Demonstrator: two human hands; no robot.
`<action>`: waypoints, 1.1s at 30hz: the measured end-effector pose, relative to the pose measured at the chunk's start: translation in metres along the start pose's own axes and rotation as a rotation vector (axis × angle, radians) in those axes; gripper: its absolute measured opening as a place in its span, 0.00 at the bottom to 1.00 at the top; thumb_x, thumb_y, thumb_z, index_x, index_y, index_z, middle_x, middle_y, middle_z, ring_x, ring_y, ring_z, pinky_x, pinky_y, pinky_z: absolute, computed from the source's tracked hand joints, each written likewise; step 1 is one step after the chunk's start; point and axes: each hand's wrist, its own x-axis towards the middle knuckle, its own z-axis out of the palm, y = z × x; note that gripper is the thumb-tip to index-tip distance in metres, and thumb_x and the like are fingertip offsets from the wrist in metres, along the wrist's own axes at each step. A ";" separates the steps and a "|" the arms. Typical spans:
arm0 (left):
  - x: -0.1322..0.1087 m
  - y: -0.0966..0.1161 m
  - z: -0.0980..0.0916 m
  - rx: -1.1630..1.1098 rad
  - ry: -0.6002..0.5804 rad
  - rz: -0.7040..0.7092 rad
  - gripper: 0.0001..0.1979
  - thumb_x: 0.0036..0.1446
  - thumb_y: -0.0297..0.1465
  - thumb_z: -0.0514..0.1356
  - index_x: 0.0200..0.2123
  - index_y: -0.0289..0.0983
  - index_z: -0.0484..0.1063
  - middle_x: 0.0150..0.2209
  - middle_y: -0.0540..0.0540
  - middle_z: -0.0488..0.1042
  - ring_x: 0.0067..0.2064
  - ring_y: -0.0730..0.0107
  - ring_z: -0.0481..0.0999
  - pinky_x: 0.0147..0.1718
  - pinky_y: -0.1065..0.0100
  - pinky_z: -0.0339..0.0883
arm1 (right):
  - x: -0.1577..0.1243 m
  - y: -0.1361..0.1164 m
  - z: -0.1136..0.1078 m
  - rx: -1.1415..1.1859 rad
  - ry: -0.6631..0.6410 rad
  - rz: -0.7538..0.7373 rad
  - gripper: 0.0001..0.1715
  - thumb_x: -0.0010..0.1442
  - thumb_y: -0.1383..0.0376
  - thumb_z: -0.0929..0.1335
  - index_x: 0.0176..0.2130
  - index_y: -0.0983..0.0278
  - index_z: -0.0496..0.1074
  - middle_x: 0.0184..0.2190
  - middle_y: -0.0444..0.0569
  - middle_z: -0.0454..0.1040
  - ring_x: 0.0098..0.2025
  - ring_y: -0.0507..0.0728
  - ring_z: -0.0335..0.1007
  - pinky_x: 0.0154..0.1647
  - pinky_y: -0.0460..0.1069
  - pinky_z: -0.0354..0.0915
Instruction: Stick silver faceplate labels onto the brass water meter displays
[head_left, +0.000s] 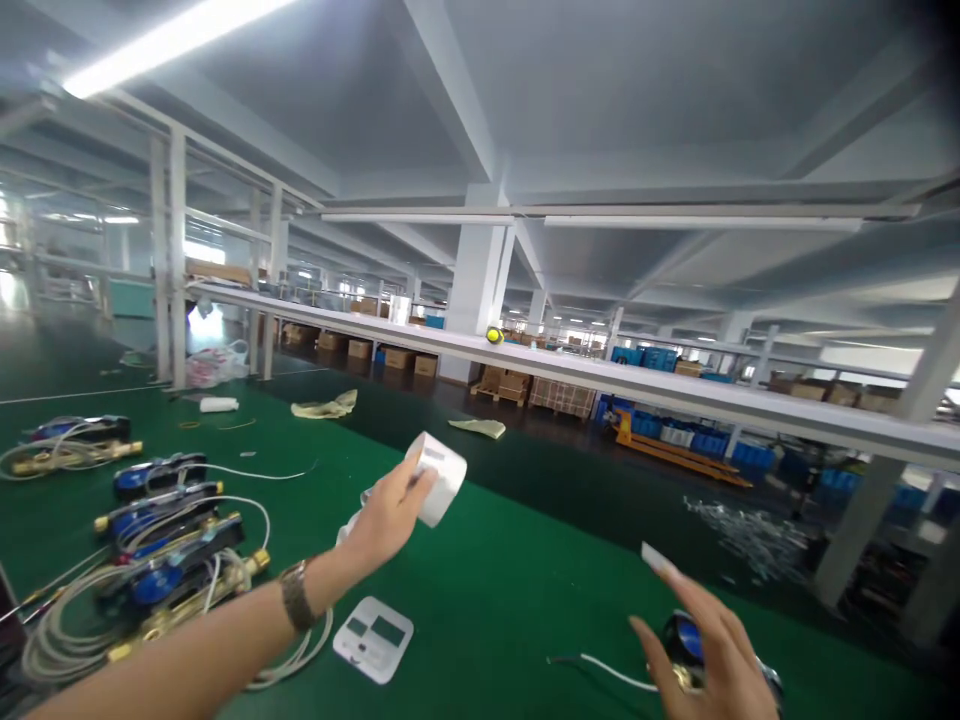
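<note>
My left hand (390, 515) is closed around a roll of white labels (442, 480), held above the green table mat (487, 580). At the lower right, my right hand (709, 650) has its thumb and index finger well apart. A small white label (658, 558) clings to the tip of that index finger. Partly hidden behind the right hand is a gauge with a blue face (682, 637) and brass fittings, with a thin white tube (619, 675) running left from it. A white panel with grey windows (373, 640) lies flat below the left hand.
Several blue-and-brass gauge sets (169, 575) with coiled hoses lie on the left. Yellowish sheets (326, 405) and a small white roll (218, 404) rest farther back. Clear plastic pieces (750, 535) are heaped at the right. A long white shelf (570, 368) spans the far side.
</note>
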 end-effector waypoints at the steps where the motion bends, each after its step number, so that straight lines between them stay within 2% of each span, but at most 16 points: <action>1: 0.027 0.002 -0.014 0.011 0.026 0.032 0.17 0.69 0.45 0.54 0.42 0.38 0.73 0.33 0.49 0.78 0.34 0.61 0.76 0.34 0.64 0.66 | 0.042 -0.008 0.004 -0.006 0.016 -0.095 0.44 0.64 0.57 0.72 0.73 0.51 0.55 0.59 0.56 0.75 0.57 0.70 0.75 0.54 0.66 0.74; 4: 0.112 0.013 -0.044 0.045 0.140 0.156 0.14 0.68 0.43 0.55 0.40 0.39 0.70 0.33 0.49 0.75 0.36 0.63 0.73 0.37 0.65 0.64 | 0.172 -0.034 0.029 0.008 0.035 -0.207 0.45 0.65 0.59 0.72 0.73 0.54 0.53 0.61 0.56 0.74 0.60 0.68 0.72 0.61 0.64 0.70; 7: 0.195 0.028 -0.058 0.026 0.168 0.287 0.13 0.69 0.40 0.56 0.48 0.37 0.70 0.40 0.46 0.77 0.42 0.63 0.74 0.44 0.64 0.66 | 0.283 -0.060 0.075 0.034 -0.059 -0.200 0.45 0.66 0.57 0.70 0.74 0.57 0.50 0.63 0.57 0.72 0.61 0.71 0.71 0.60 0.65 0.69; 9: 0.241 0.036 -0.058 -0.009 0.157 0.331 0.15 0.71 0.38 0.53 0.53 0.36 0.69 0.44 0.44 0.78 0.44 0.65 0.75 0.46 0.65 0.68 | 0.336 -0.074 0.112 0.081 -0.165 -0.181 0.51 0.63 0.57 0.72 0.75 0.57 0.46 0.64 0.59 0.71 0.61 0.73 0.70 0.59 0.67 0.69; 12: 0.292 0.037 -0.049 -0.030 0.129 0.322 0.17 0.73 0.36 0.50 0.57 0.34 0.68 0.51 0.41 0.78 0.49 0.65 0.77 0.51 0.62 0.71 | 0.384 -0.086 0.165 0.147 -0.309 -0.032 0.60 0.61 0.55 0.72 0.77 0.55 0.37 0.68 0.60 0.66 0.62 0.76 0.70 0.60 0.70 0.68; 15: 0.317 0.021 -0.034 0.049 0.087 0.220 0.17 0.71 0.40 0.57 0.53 0.34 0.73 0.51 0.41 0.77 0.50 0.60 0.78 0.53 0.53 0.73 | 0.401 -0.087 0.205 0.189 -0.420 0.048 0.60 0.62 0.56 0.71 0.77 0.57 0.32 0.69 0.61 0.65 0.63 0.75 0.70 0.61 0.69 0.67; 18: 0.329 0.000 -0.025 0.180 0.071 0.092 0.17 0.67 0.42 0.62 0.51 0.35 0.75 0.52 0.40 0.77 0.54 0.56 0.77 0.57 0.47 0.70 | 0.399 -0.083 0.230 0.200 -0.455 0.028 0.53 0.63 0.59 0.70 0.76 0.59 0.44 0.61 0.59 0.75 0.58 0.72 0.75 0.61 0.66 0.68; 21: 0.337 -0.012 -0.023 0.274 0.079 0.010 0.18 0.68 0.43 0.61 0.51 0.34 0.75 0.54 0.40 0.77 0.58 0.54 0.75 0.61 0.44 0.66 | 0.394 -0.080 0.242 0.198 -0.378 0.059 0.41 0.64 0.62 0.66 0.72 0.64 0.55 0.57 0.62 0.77 0.56 0.72 0.75 0.60 0.67 0.67; 25: 0.347 -0.012 -0.020 0.334 0.087 -0.053 0.20 0.67 0.46 0.60 0.48 0.34 0.77 0.52 0.40 0.78 0.57 0.55 0.75 0.62 0.44 0.63 | 0.400 -0.079 0.243 0.199 -0.132 0.151 0.37 0.68 0.65 0.58 0.71 0.75 0.46 0.61 0.74 0.69 0.61 0.71 0.69 0.64 0.69 0.62; 28: 0.354 -0.009 -0.015 0.353 0.105 -0.093 0.21 0.66 0.48 0.60 0.46 0.35 0.78 0.50 0.41 0.79 0.57 0.55 0.76 0.64 0.44 0.60 | 0.410 -0.085 0.244 0.249 -0.014 0.109 0.37 0.67 0.68 0.56 0.72 0.68 0.42 0.66 0.67 0.63 0.67 0.66 0.63 0.69 0.65 0.58; 30: 0.357 -0.007 -0.009 0.357 0.135 -0.113 0.22 0.66 0.49 0.60 0.45 0.35 0.78 0.50 0.41 0.80 0.57 0.54 0.76 0.64 0.45 0.58 | 0.414 -0.091 0.250 0.324 -0.032 0.075 0.39 0.67 0.68 0.57 0.72 0.64 0.40 0.66 0.64 0.64 0.64 0.64 0.66 0.67 0.64 0.61; 33: 0.356 -0.008 0.000 0.342 0.231 -0.133 0.23 0.67 0.48 0.59 0.50 0.34 0.76 0.51 0.39 0.79 0.58 0.53 0.75 0.65 0.45 0.56 | 0.414 -0.100 0.264 0.402 -0.157 0.054 0.41 0.65 0.68 0.59 0.71 0.64 0.38 0.60 0.62 0.72 0.52 0.62 0.75 0.60 0.62 0.68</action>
